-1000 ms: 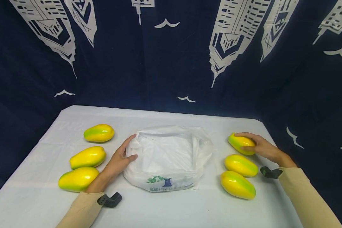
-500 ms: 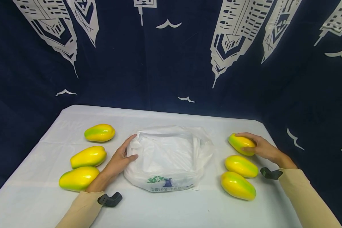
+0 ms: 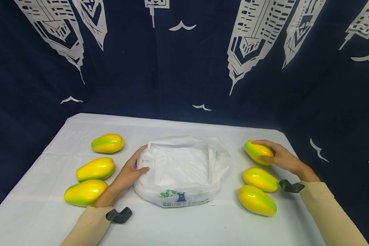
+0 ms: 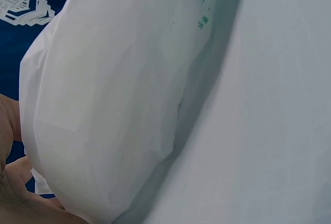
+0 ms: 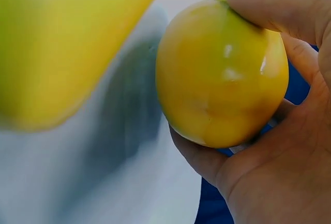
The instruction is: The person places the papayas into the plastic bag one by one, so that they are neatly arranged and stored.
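A white plastic bag (image 3: pixel 179 164) with green leaf print lies with its mouth open at mid-table. My left hand (image 3: pixel 130 174) holds its left side, with fingers and thumb at the rim; in the left wrist view the bag's wall (image 4: pixel 108 100) covers much of that hand. At the right, my right hand (image 3: pixel 286 159) grips a yellow-green papaya (image 3: pixel 257 152), thumb on the near side and fingers over the top. In the right wrist view this papaya (image 5: pixel 220 79) shows end-on, slightly off the table. Two more papayas, a middle one (image 3: pixel 259 179) and a nearest one (image 3: pixel 257 200), lie just in front.
On the left lie three papayas: a far one (image 3: pixel 108 143), a middle one (image 3: pixel 95 169) and a near one (image 3: pixel 85 193), the last beside my left forearm. A white cloth covers the table (image 3: pixel 172 225). Behind it hangs a dark blue printed curtain (image 3: pixel 126 75).
My right hand has raised its papaya slightly and moved it a little away from the middle papaya in the right row. The left hand and the bag stay in place.
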Tool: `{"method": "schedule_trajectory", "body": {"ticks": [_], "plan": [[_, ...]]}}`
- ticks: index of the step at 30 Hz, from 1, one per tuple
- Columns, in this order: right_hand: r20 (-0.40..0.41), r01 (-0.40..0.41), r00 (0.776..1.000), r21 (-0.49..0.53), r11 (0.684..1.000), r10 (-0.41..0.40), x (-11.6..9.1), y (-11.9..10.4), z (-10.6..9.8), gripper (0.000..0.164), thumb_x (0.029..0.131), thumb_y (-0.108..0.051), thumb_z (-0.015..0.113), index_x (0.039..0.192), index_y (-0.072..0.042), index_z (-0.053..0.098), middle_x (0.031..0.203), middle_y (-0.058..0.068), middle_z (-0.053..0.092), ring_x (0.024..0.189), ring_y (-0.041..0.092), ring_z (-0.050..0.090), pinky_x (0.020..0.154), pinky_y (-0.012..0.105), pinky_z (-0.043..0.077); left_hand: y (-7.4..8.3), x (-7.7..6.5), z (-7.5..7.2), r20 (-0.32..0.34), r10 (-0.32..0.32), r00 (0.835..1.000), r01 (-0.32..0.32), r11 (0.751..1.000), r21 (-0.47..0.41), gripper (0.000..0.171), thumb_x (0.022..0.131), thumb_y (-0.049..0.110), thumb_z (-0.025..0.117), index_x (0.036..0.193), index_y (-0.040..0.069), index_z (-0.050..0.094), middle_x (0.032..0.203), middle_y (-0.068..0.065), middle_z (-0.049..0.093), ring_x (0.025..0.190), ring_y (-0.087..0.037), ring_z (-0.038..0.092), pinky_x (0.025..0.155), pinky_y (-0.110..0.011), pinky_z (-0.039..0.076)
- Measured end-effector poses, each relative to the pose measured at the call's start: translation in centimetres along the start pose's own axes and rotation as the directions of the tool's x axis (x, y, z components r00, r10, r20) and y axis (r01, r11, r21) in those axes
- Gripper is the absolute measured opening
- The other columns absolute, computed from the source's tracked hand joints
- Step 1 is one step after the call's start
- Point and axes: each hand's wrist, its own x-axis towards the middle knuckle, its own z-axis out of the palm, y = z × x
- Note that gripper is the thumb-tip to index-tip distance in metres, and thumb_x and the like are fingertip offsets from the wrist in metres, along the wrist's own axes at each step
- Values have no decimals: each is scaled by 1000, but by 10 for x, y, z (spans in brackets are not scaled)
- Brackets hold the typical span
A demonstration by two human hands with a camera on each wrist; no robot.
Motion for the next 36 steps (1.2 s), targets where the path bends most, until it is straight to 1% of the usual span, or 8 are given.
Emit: {"method": "schedule_trajectory", "body": {"ticks": [5,8,14,17,23,26,29,36], "plan": [[-10,36,999,-1,999,-36,-1,-8,0,64,94,-29,70,151,-18,42,157,20,36,134,42,39,111,73,27,-2,1,1,-6,-12,1000,12,1000,3,78,96,3,57,159,34,23,170,-2,6,157,-31,6,126,-54,8],[-26,76,997,-5,997,-76,0,-13,0,63,95,-27,70,151,-18,43,156,19,38,133,39,41,111,71,29,-2,2,0,-9,-25,1000,25,1000,9,79,96,3,57,159,35,23,170,-2,6,156,-32,7,126,-55,9],[-61,134,989,-60,989,-138,2,-32,4,61,95,-25,70,150,-19,44,151,15,45,123,30,48,108,60,40,-3,3,-1,-11,-34,999,34,999,1,78,96,3,56,159,36,23,170,-1,6,157,-30,6,126,-54,8],[-74,157,984,-76,985,-163,2,-45,5,61,95,-23,70,150,-19,44,149,14,47,118,28,49,106,56,43,-4,4,-1,-4,-28,1000,28,1000,-8,78,97,2,55,159,36,23,170,-1,5,157,-28,5,127,-52,7],[-73,193,978,-45,980,-196,0,-71,9,61,94,-18,70,150,-18,44,153,15,43,123,32,48,108,67,38,-5,5,-2,3,-26,1000,26,1000,-7,75,99,3,50,159,37,22,170,-1,3,157,-26,2,128,-49,5],[-68,195,978,-38,980,-197,1,-80,12,62,94,-19,71,150,-19,44,154,14,42,126,34,48,108,69,37,-4,4,-2,4,-31,1000,31,999,-11,73,100,4,49,159,37,21,170,0,2,157,-25,1,128,-49,4],[-67,201,977,-44,979,-204,2,-85,15,62,94,-20,71,150,-20,44,155,13,42,127,34,48,108,70,38,-3,4,-2,6,-35,999,35,999,-18,73,100,5,49,160,36,21,170,0,2,157,-25,1,128,-49,4],[-54,241,968,-69,968,-245,4,-99,22,61,94,-18,71,149,-19,45,152,12,46,123,32,50,105,67,41,-3,4,-2,4,-36,999,36,999,-19,73,100,4,49,160,36,21,170,0,2,157,-25,1,127,-50,4]]}}
